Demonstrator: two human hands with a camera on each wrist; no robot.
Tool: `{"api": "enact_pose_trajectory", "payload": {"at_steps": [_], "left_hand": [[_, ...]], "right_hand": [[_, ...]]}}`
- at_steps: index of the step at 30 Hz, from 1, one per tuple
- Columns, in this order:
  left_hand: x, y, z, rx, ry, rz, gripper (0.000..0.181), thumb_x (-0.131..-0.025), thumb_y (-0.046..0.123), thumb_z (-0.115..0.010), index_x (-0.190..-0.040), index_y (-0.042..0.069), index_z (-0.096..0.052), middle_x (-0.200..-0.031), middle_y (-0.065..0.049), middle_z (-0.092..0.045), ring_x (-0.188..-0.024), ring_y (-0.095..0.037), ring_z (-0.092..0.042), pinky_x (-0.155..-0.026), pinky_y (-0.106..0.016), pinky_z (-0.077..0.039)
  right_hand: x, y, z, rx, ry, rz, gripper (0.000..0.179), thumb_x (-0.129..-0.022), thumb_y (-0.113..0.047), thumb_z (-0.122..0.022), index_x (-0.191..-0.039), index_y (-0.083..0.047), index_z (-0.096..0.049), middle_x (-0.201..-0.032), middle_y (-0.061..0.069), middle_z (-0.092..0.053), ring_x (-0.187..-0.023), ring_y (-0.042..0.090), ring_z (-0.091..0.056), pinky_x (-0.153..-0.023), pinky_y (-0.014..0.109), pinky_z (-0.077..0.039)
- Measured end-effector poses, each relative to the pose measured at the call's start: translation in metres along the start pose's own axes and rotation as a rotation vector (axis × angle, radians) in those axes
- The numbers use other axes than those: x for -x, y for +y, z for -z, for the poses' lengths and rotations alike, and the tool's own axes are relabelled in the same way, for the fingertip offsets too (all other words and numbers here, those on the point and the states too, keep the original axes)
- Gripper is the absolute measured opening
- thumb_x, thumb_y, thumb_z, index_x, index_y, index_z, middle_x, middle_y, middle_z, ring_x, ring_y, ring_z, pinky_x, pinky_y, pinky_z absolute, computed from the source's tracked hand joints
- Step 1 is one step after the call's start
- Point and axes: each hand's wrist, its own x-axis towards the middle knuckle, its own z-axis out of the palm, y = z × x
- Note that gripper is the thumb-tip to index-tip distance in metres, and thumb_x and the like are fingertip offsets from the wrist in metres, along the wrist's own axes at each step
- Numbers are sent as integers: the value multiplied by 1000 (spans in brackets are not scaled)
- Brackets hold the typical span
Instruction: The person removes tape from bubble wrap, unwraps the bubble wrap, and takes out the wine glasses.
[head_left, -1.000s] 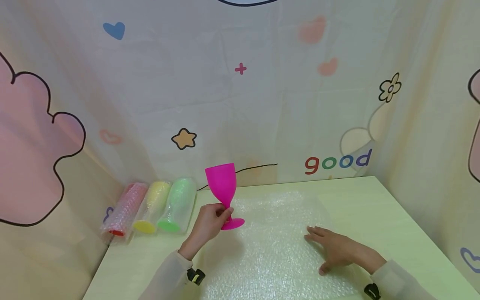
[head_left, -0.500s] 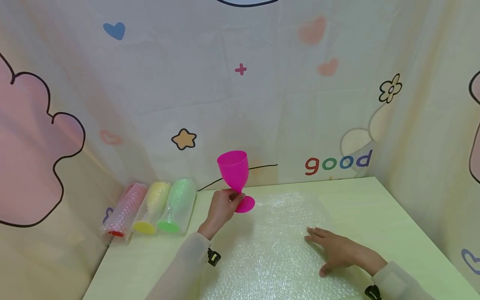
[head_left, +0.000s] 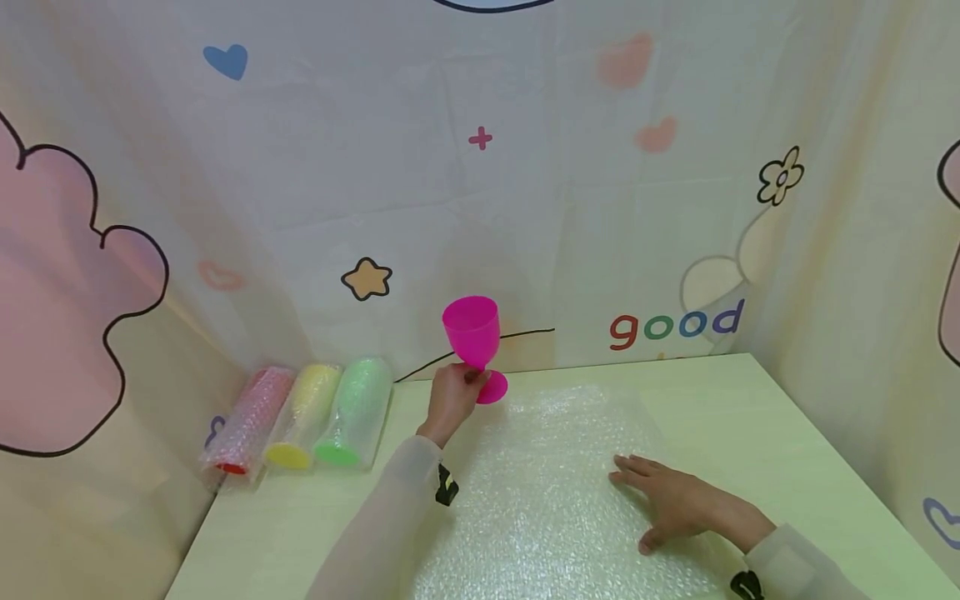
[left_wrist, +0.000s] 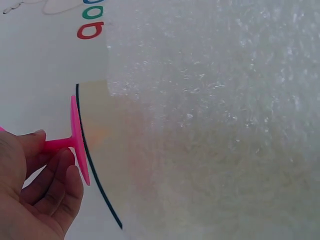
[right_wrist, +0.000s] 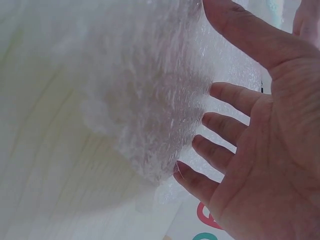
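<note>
A bright pink plastic goblet (head_left: 472, 329) is held by its stem between the thumb and fingers of my left hand (head_left: 453, 400), raised near the back of the table. It leans slightly, its bowl up and its round foot toward the right. In the left wrist view the goblet's foot (left_wrist: 79, 142) shows edge-on beyond the pinching fingers. A sheet of clear bubble wrap (head_left: 547, 500) lies flat below. My right hand (head_left: 678, 500) rests on the sheet's right side, fingers spread. The right wrist view shows those straight fingertips (right_wrist: 215, 185) touching the bubble wrap.
Three bubble-wrapped goblets, red (head_left: 251, 421), yellow (head_left: 303, 417) and green (head_left: 356, 412), lie side by side at the table's back left. A printed curtain (head_left: 525, 225) hangs right behind the pale table (head_left: 795, 467) and along both sides.
My left hand has carried the pink goblet up, back and slightly to the right, and its bowl opening has come more into view. The right hand has stayed in place.
</note>
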Motion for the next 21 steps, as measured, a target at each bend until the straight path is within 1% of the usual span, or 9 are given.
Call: {"api": "enact_pose_trajectory", "payload": {"at_steps": [4,7,10,16,18,21], "left_hand": [[-6,-5,-10,20,3,17,14,-90,15,-71,-88,3,-77,-82,-12,-76,-79,-25,-72,-67,-32,-59],[-10,-7,-18,40,1,44,14,-90,15,-71,-90,3,-77,-84,-12,-76,-80,-25,-73,-68,-33,-60],[-14,-9,-25,46,5,75,14,-89,15,-71,-89,3,-77,-83,-12,-76,-80,-26,-73,-67,-32,-60],[-18,-16,-38,54,34,186,13,-87,11,-71,-80,1,-75,-77,-13,-74,-73,-26,-68,-65,-34,-56],[-18,-20,-43,45,33,227,13,-87,12,-71,-80,2,-75,-78,-12,-74,-73,-25,-67,-66,-35,-55],[-16,-24,-50,49,37,268,12,-87,12,-71,-81,3,-75,-79,-11,-74,-74,-24,-68,-68,-35,-57]], "right_hand": [[1,-1,1,-8,1,7,100,-63,-51,-86,-148,-21,-44,-162,5,-29,-149,35,-26,-113,61,-33],[1,-1,1,-7,0,10,101,-63,-51,-87,-148,-20,-44,-162,5,-29,-150,35,-26,-113,61,-33],[1,0,2,-8,-1,10,100,-63,-51,-87,-148,-21,-44,-162,5,-29,-149,35,-26,-112,61,-34],[4,1,5,-28,10,61,100,-63,-50,-86,-148,-17,-44,-162,10,-29,-148,39,-26,-111,64,-33],[5,1,5,-32,11,72,101,-63,-50,-86,-148,-16,-43,-162,10,-29,-148,39,-26,-111,64,-33],[5,2,4,-37,9,73,101,-63,-51,-86,-148,-17,-43,-162,10,-29,-148,40,-26,-111,64,-33]]}}
